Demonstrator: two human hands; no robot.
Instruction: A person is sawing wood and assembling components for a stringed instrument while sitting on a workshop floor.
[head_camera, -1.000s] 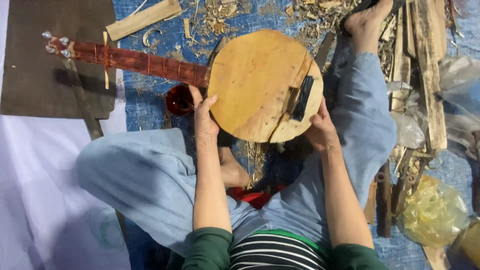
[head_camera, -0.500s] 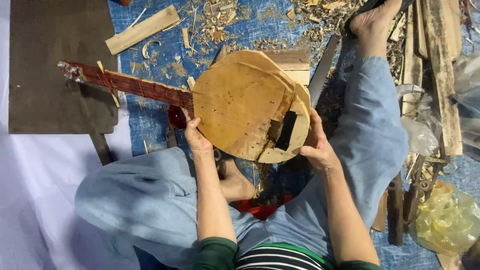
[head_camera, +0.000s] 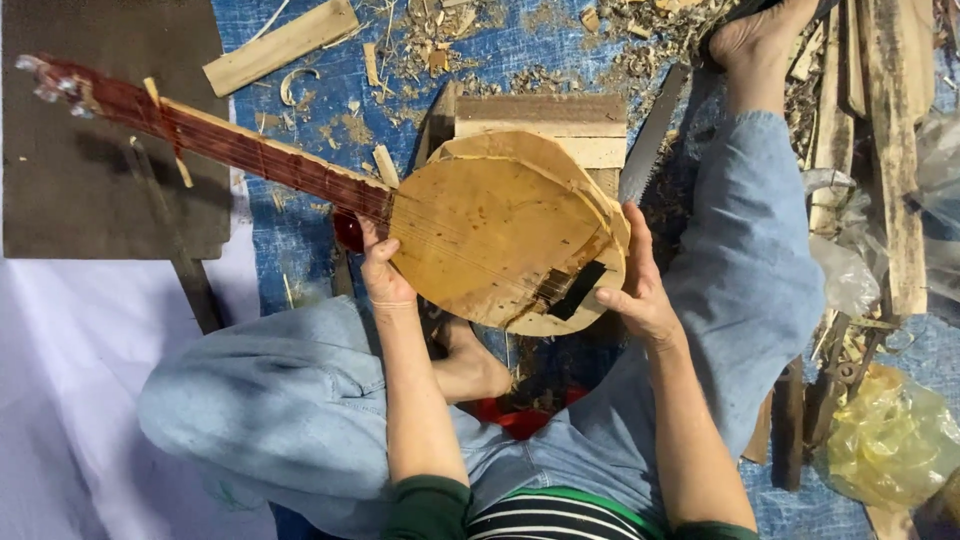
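Note:
A string instrument with a round wooden body (head_camera: 495, 235) and a long red-brown neck (head_camera: 215, 140) is held over my lap, its neck pointing up and left. My left hand (head_camera: 378, 272) grips the body's left edge where the neck joins. On the right edge, beside a dark bridge piece (head_camera: 577, 290), rests my right hand (head_camera: 640, 285), fingers curled round the rim. Thin strings run across the body face. Tuning pegs (head_camera: 45, 80) show at the neck's far end.
A wooden block (head_camera: 545, 125) lies behind the body, a saw blade (head_camera: 650, 150) to its right. Wood shavings (head_camera: 440, 45) cover the blue mat. A plank (head_camera: 282, 45) lies top left, a dark board (head_camera: 100, 200) left, timber strips (head_camera: 895, 150) and plastic bags (head_camera: 890, 440) right.
The instrument has tilted and shifted slightly left, the neck end rising toward the upper left. Both hands stayed on the body's edges.

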